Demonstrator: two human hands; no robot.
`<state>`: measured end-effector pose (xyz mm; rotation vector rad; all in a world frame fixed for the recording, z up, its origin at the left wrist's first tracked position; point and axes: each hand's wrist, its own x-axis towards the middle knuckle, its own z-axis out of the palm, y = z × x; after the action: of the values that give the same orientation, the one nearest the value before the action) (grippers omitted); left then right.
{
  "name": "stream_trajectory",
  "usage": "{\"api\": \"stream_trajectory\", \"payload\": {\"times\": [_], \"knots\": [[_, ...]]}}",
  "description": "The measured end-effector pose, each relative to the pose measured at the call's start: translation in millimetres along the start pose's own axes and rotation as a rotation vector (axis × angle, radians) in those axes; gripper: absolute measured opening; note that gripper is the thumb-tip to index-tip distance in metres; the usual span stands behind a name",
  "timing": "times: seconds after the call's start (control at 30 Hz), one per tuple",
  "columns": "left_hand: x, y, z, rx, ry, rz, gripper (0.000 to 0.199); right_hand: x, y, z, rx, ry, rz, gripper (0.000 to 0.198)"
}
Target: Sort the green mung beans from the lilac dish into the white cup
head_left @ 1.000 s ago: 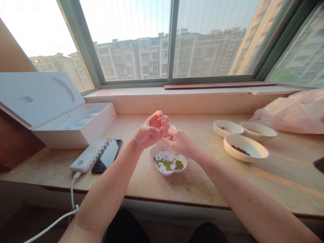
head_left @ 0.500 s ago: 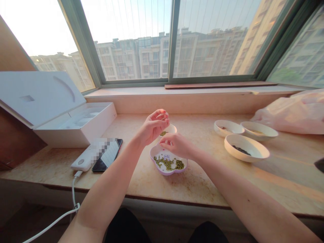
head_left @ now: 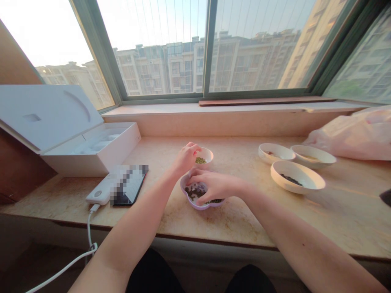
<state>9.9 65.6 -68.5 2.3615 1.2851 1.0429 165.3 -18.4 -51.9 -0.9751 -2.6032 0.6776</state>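
Observation:
My right hand (head_left: 210,183) is over the scalloped purple-rimmed bowl (head_left: 204,207) in front of me, thumb and fingers apart and reaching down inside. Small round beans (head_left: 195,194), like mung beans, lie in that bowl, in the shade of my hand. Just behind it stands a small white bowl (head_left: 209,156) with green mung beans (head_left: 200,160) at its bottom. My left hand (head_left: 185,158) is at this bowl's left side, fingers curled together over the rim. Whatever its fingertips hold, if anything, is too small to see.
To the right stand three white bowls (head_left: 297,178) with small amounts of dark or pale contents. Behind them lies a plastic bag (head_left: 354,132). On the left are an open white box (head_left: 119,140), a phone (head_left: 131,189) and a white power bank (head_left: 99,191) with a cable.
My left hand has come down from above the small white bowl to its rim. My right hand has lowered into the purple-rimmed bowl and its fingers have spread.

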Motion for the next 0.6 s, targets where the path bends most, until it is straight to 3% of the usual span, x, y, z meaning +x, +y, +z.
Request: {"api": "stream_trajectory", "payload": {"times": [0.13,0.3,0.6], "knots": [[0,3,-2,0.023,0.005,-0.017,0.028,2,2,4,-0.052,-0.065,0.018,0.053],[-2,8,-3,0.031,0.0,0.001,0.027,7,-3,10,-0.077,-0.03,0.029,0.031],[-6,18,-2,0.034,-0.012,0.028,0.028,11,-3,15,-0.068,-0.031,-0.043,0.012]]}}
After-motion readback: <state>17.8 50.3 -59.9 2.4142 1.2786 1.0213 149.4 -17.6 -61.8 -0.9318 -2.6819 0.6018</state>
